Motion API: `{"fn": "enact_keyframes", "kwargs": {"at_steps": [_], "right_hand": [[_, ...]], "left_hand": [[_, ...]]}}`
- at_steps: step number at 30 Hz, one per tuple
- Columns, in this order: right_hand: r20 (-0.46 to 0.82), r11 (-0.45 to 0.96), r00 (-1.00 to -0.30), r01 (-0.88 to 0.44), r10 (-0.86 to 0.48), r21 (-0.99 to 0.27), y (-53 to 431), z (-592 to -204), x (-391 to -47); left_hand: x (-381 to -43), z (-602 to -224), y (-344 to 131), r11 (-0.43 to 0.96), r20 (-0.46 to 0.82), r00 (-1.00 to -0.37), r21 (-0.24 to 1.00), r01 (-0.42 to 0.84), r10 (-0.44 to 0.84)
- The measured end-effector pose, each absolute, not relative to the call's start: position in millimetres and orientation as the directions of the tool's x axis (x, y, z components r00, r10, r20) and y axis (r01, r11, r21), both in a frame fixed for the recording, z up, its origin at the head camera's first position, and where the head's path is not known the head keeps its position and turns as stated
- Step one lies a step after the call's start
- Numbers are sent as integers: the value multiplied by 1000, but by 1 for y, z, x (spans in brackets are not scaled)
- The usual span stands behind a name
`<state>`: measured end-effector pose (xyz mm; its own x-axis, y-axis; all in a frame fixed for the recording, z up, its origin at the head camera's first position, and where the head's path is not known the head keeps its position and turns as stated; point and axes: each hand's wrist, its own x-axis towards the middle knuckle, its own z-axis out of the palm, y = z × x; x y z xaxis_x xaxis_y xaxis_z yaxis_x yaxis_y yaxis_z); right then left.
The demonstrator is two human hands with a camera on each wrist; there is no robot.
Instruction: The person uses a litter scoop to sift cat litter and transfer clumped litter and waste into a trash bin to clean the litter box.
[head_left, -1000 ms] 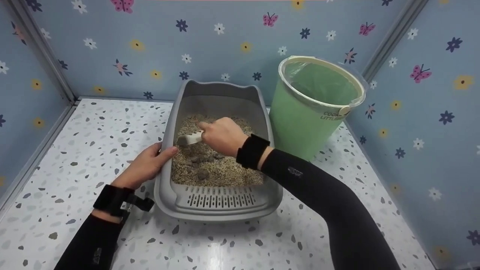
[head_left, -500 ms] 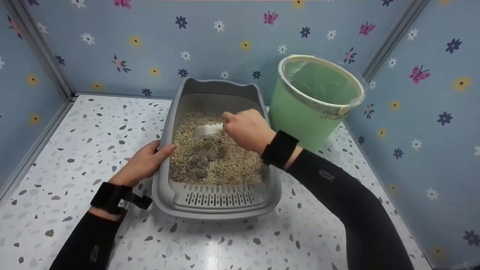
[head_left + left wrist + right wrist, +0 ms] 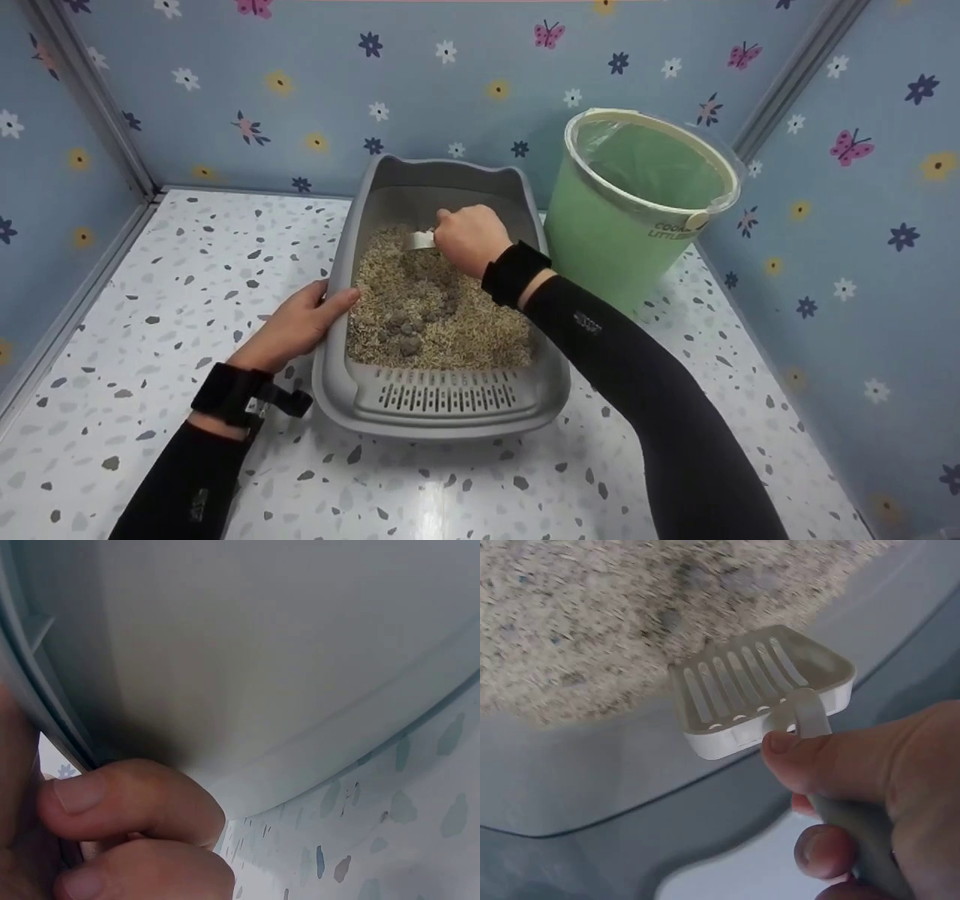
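Observation:
A grey litter box stands on the speckled surface, filled with tan granular litter. Several dark clumps lie in its left-middle part. My left hand grips the box's left rim, thumb over the top. In the left wrist view its curled fingers show beneath the rim. Toward the back of the box, my right hand holds a slotted litter scoop by its handle. The right wrist view shows its slotted pan beside the litter, with no clump on it.
A green bin with a clear plastic liner stands right behind the box, close to its right side. Blue walls with flowers and butterflies enclose the back and both sides. The white speckled surface extends around the box.
My right hand went right with the scoop, then back and slightly left, toward the box's far end. Clumps in the litter are more exposed. The left hand stays on the rim.

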<state>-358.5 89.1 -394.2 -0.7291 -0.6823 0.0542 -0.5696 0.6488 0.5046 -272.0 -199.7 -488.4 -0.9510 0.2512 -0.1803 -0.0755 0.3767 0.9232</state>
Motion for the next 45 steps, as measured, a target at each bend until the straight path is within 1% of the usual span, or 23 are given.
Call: {"fn": "enact_keyframes", "kwargs": {"at_steps": [3,9,12,15,18,20,22,25,28,31,35,39,45], "right_hand": [[47,644,-719,-590,-694,486,94,-396,-352],[81,592,-628,-673,-774,444,106,-396,-325],[52,581,-620,-698,-783,419,113,-386,-313],[-5,587,-637,-713,-771,385,121,-368,-306],[-67,607,-666,-713,-743,352,128,-349,-306],[-77,633,-693,-694,-717,344,131,-339,-311],[-58,663,-724,-658,-687,357,134,-333,-318],[3,690,-753,-601,-658,404,135,-338,-333],[41,693,-766,-555,-641,459,134,-351,-349],[50,702,-787,-516,-614,491,133,-366,-362],[19,711,-810,-504,-586,491,128,-379,-373],[-17,706,-807,-527,-591,473,122,-383,-370],[-37,728,-809,-548,-587,412,128,-371,-355]], "left_hand": [[-273,-487,-201,387,-183,-951,919,-75,250],[-276,-485,-204,394,-168,-952,918,-57,256],[-277,-485,-205,387,-164,-953,920,-55,256],[-276,-485,-206,386,-168,-952,921,-59,255],[-275,-484,-205,390,-172,-951,919,-61,258],[-275,-484,-205,391,-171,-951,918,-59,257],[-274,-484,-204,394,-169,-952,917,-57,256],[-273,-484,-203,386,-169,-953,920,-61,252],[-274,-486,-201,374,-174,-951,925,-68,257],[-275,-489,-200,366,-172,-950,928,-68,260],[-275,-490,-199,366,-163,-952,929,-59,259],[-273,-491,-200,361,-164,-951,931,-61,261],[-272,-487,-199,374,-174,-951,925,-68,257]]}}
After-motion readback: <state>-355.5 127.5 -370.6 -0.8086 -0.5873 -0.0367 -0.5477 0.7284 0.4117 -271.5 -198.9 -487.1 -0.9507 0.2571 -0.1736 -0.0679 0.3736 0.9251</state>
